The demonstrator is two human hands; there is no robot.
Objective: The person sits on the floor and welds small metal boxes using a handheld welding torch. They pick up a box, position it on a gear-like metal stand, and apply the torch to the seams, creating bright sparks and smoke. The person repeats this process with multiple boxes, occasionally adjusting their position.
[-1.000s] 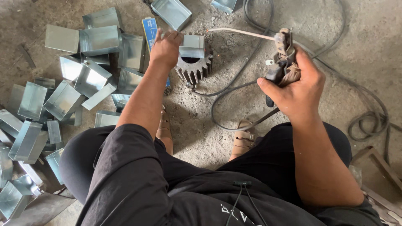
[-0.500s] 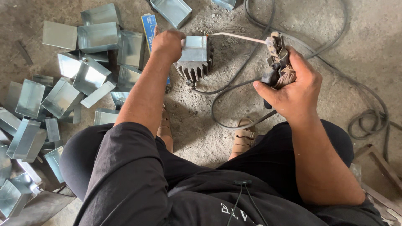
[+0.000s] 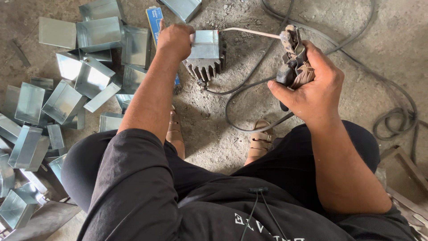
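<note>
Rough concrete floor (image 3: 209, 134), dusty and grey, seen from above; person crouched over it in dark clothing, sandalled feet (image 3: 261, 143) planted near the middle.

Left hand (image 3: 174, 39): closed over the edge of a folded sheet-metal box (image 3: 205, 43), pressing it down on a dark toothed metal block (image 3: 206, 67) that stands on the floor. Box sits on top of the block, touching it.

Right hand (image 3: 312, 87): wrapped tight round a welding electrode holder (image 3: 292, 62), held upright just right of the block. A thin pale welding rod (image 3: 252, 32) runs from the holder's clamp leftward to the box's upper right edge; whether the tip touches the metal cannot be told.

Black cable (image 3: 232, 111): leaves the holder, loops on the floor between block and feet, close beneath the right hand. More cable (image 3: 397, 120) coils at far right.

Heap of metal boxes (image 3: 67, 89): many like pieces, shiny, lying at all angles across the left side, crowding up against the left forearm. One more box (image 3: 183, 8) at the top edge.

Blue flat packet (image 3: 154, 20): on the floor just left of the left hand, partly hidden by the wrist.

Wooden offcuts (image 3: 403, 169): lower right, beside the knee.
</note>
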